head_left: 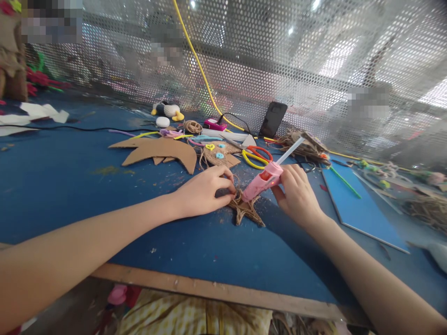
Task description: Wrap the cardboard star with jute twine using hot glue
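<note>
We pin twine star (246,209) on blue tabletop (70,186) with left hand (206,190), fingertips pressing near edge. Right hand (296,195), grip clenched round pink glue gun (262,180), nozzle touching star. Gluing step, we judge; next calls for steady nozzle, fingers clear. Scissors (256,156) behind star.

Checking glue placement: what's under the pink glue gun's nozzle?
A twine-wrapped star piece lies under the glue gun, which the right hand holds. The left hand presses on the piece. The nozzle tip's contact is hidden.
</note>
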`<state>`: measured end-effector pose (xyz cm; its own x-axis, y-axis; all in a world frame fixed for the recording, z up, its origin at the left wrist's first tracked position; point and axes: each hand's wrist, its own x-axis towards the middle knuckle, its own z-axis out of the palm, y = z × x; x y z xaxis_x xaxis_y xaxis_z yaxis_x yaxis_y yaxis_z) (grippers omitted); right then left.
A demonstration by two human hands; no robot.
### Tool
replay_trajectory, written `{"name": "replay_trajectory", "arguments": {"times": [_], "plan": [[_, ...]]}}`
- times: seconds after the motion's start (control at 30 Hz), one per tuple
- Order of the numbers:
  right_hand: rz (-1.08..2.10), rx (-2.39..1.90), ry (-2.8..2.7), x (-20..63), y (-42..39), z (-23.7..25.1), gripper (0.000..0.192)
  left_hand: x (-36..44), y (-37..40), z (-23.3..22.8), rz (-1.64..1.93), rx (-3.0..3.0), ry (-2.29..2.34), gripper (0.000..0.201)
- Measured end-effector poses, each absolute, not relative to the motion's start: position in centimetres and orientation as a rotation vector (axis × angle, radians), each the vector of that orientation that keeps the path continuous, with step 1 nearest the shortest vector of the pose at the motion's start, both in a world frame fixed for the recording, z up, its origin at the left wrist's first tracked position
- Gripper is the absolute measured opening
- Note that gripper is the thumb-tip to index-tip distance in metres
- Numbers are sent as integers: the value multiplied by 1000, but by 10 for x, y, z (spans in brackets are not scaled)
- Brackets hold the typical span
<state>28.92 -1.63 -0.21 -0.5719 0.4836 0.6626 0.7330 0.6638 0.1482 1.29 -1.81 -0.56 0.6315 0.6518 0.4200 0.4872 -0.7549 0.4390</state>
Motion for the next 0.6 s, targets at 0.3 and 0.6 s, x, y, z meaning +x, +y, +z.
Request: {"name": "replay_trajectory", "arguments": {"times": [0.3, 0.6], "plan": [[-627, -898, -2229, 288, -15, -4, 13, 13, -18, -5, 833, 2569, 909, 11], [-673, -898, -2213, 292, -14, 0, 16, 14, -19, -5, 850, 2562, 910, 11]]}}
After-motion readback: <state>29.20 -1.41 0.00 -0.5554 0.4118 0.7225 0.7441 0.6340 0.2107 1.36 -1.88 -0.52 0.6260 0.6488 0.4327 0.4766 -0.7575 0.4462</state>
